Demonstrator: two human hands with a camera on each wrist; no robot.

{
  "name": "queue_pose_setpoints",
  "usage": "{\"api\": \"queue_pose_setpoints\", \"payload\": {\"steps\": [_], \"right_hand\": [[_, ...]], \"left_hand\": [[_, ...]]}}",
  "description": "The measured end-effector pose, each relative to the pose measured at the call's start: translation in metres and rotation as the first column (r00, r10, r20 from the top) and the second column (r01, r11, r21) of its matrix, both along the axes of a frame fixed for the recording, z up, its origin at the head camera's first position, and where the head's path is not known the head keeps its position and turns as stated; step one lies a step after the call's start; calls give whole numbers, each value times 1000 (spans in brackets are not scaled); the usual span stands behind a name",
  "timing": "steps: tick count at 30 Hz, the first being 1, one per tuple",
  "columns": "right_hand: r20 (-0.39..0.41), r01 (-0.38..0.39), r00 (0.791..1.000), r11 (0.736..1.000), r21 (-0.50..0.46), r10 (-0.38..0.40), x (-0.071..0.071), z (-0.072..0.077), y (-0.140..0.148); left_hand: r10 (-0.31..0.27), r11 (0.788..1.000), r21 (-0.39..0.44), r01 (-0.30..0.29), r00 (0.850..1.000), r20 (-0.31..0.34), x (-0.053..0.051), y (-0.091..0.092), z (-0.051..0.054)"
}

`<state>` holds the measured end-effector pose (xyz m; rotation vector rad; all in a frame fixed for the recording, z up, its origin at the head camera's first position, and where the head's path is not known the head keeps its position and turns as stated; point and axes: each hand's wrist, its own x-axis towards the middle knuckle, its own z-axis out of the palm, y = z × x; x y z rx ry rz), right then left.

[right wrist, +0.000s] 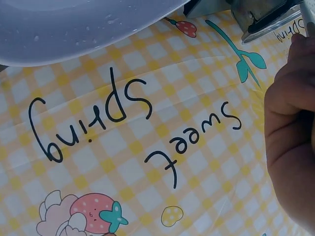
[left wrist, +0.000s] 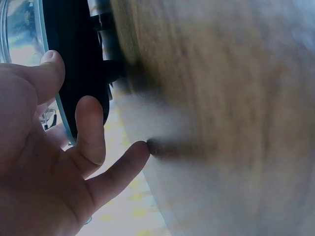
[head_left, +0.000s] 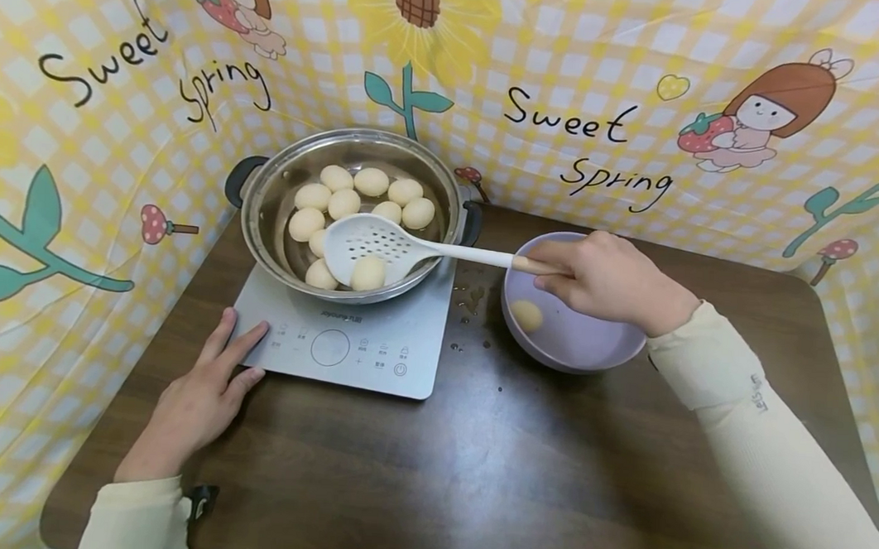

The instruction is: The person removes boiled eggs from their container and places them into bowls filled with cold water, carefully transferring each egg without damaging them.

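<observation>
My right hand (head_left: 607,271) grips the wooden end of a white slotted spoon (head_left: 418,255), which reaches left over a steel pot (head_left: 357,146). One pale egg (head_left: 368,273) sits at the near edge of its bowl. Several more eggs (head_left: 371,181) lie in the pot, some partly hidden behind the spoon. Beneath the pot is a white induction cooker (head_left: 330,376). The fingers of my left hand (head_left: 202,399) are spread and touch the cooker's left edge. Below my right hand stands a lilac bowl (head_left: 577,352) with a single egg (head_left: 527,315) in it.
Drops of water (head_left: 471,301) lie on the dark wooden table (head_left: 474,475) between cooker and bowl. A yellow checked cloth (head_left: 571,49) with printed pictures hangs behind and at both sides. The pot has black side handles (head_left: 243,181).
</observation>
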<state>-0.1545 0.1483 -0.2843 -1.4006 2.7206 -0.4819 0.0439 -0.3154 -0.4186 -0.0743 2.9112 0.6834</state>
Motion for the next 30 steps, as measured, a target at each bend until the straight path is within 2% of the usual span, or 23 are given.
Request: {"api": "queue_pose_setpoints", "payload": {"steps": [12, 23, 30], "right_hand": [[102, -7, 995, 998, 54, 2, -8, 14, -8], [199, -22, 980, 999, 47, 12, -15, 22, -14], [258, -3, 966, 998, 61, -13, -17, 23, -15]], "left_hand": [[1, 1000, 0, -1, 1000, 14, -2, -1, 0], [2, 1000, 1, -2, 1000, 0, -1, -1, -1], [-1, 1000, 0, 1, 1000, -2, -1, -1, -1]]}}
